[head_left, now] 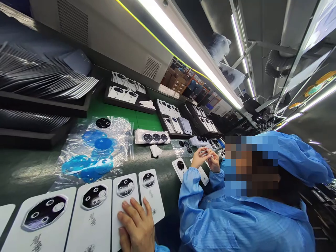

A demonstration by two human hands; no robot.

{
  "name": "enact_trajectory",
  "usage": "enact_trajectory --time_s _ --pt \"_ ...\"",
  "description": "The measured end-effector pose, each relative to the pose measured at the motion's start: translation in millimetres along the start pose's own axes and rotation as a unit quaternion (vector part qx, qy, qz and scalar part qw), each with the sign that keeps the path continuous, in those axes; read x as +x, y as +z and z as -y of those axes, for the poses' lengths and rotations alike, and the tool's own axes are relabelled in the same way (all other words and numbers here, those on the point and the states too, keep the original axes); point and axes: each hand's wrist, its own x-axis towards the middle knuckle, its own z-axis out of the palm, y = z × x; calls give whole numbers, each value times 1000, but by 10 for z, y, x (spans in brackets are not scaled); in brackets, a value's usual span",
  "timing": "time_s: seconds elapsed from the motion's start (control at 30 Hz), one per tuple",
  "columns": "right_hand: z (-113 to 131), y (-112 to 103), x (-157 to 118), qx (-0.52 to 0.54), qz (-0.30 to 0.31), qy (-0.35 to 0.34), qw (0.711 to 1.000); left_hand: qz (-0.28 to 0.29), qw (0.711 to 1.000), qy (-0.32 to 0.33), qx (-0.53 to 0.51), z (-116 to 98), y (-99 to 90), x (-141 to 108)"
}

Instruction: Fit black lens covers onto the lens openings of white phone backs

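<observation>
My right hand (138, 224) lies palm down with its fingers spread over a white phone back panel (124, 200), at the bottom middle. Its outermost finger reaches the edge of a neighbouring panel (157, 201) on the right. Two more white panels, one nearer the middle (102, 217) and one farther left (56, 231), lie in the same row. Each bears a black octagonal camera plate with round rings and small dark script below. At the left edge only a corner of another white panel shows. My left hand is out of view.
A clear plastic bag (123, 140) with blue film discs lies behind the row. Black trays (126, 105) of white panels stand farther back; stacked dark sheets (47, 77) rise at left. At right, a co-worker in blue (210, 224) holds something small in both hands.
</observation>
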Motion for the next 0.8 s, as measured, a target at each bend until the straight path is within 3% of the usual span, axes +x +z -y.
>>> enact_trajectory --time_s 0.2,0.37,0.5,0.67,0.8 --pt "5 16 -5 -21 7 0 1000 -5 1000 -9 -5 -7 9 -13" --pt "-60 120 -26 -73 -67 -51 994 7 1000 -12 -12 -43 46 -24" --pt "-43 106 -23 -72 -26 -22 997 11 1000 -14 -16 -65 56 -38" --pt "-34 90 -54 -49 -24 -13 998 8 1000 -22 -13 -116 69 -64" --pt "-36 95 -145 -58 86 19 994 7 999 -32 -5 -146 90 -88"
